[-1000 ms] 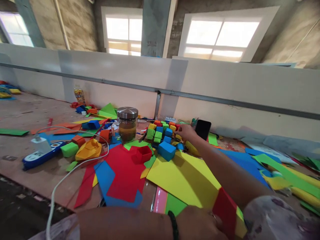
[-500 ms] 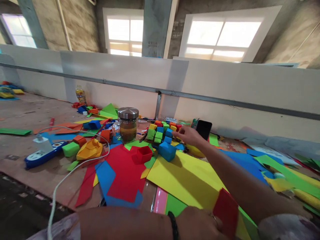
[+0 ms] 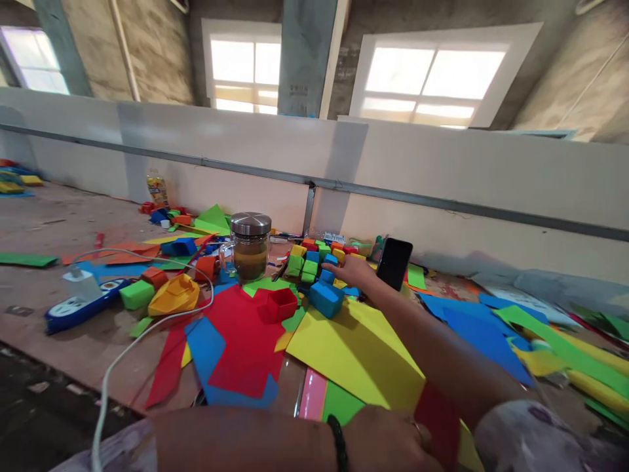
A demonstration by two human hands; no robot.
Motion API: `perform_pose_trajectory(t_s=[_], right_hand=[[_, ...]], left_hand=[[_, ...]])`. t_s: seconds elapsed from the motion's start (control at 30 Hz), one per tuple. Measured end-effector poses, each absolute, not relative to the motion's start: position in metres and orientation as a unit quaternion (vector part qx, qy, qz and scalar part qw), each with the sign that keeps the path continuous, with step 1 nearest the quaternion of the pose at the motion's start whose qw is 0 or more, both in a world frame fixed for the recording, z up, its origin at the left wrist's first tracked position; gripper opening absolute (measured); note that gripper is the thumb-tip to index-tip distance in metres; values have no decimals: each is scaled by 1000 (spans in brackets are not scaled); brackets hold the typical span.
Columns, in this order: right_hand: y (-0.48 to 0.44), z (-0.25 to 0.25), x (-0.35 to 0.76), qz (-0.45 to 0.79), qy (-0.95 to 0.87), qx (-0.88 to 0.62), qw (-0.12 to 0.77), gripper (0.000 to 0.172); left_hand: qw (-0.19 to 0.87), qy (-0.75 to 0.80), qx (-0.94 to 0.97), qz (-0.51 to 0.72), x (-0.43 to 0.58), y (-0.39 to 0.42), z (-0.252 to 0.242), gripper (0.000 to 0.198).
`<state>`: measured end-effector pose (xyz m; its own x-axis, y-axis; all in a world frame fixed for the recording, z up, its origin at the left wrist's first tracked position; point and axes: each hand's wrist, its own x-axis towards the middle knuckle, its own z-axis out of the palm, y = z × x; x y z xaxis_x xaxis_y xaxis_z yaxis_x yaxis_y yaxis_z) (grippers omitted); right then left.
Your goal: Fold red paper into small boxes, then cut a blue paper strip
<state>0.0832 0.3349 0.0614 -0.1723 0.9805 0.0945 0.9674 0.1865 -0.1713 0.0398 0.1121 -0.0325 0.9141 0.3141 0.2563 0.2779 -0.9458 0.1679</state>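
Observation:
At the bottom, my left hand (image 3: 388,436), with a dark braided bracelet at its wrist, is closed on a folded piece of red paper (image 3: 438,419). My right hand (image 3: 354,273) reaches over the yellow sheet (image 3: 358,354) to a cluster of small folded paper boxes. Its fingers are bent together beside a small blue box (image 3: 330,260); whatever lies between the fingertips is hidden. Green boxes (image 3: 309,271) sit just left of it. Nearer stand a larger blue paper box (image 3: 326,299) and an open red box (image 3: 282,305).
A lidded glass mug (image 3: 250,252) stands left of the boxes. A dark phone (image 3: 394,263) leans behind my right forearm. A white cable (image 3: 120,357) loops across the left side, by a blue and white boat-shaped object (image 3: 86,303). Blue paper sheets (image 3: 476,334) lie right.
My right hand has moved slightly left and down, closer to the small boxes. The red paper at my left hand has dropped lower. The view has shifted a little.

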Motion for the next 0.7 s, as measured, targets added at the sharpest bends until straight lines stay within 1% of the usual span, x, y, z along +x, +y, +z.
perform_pose_trajectory(t_s=[0.1, 0.2, 0.27, 0.4, 0.5, 0.6, 0.7], right_hand=[[337, 56, 69, 25, -762, -643, 79, 63], [339, 57, 63, 35, -765, -639, 65, 52], [341, 62, 66, 31, -767, -637, 70, 47], [349, 74, 84, 33, -762, -642, 79, 48], [355, 74, 97, 87, -751, -653, 47, 50], [357, 69, 104, 123, -739, -662, 28, 48], [354, 71, 109, 102, -736, -668, 50, 54]], left_hand=[[61, 143, 980, 125, 39, 113, -27, 30], [59, 152, 981, 109, 38, 113, -23, 30], [76, 152, 979, 109, 37, 113, -22, 29], [89, 148, 974, 145, 37, 112, -25, 27], [81, 144, 974, 153, 39, 111, -29, 32], [79, 144, 973, 163, 40, 111, -33, 31], [76, 147, 972, 168, 40, 111, -35, 31]])
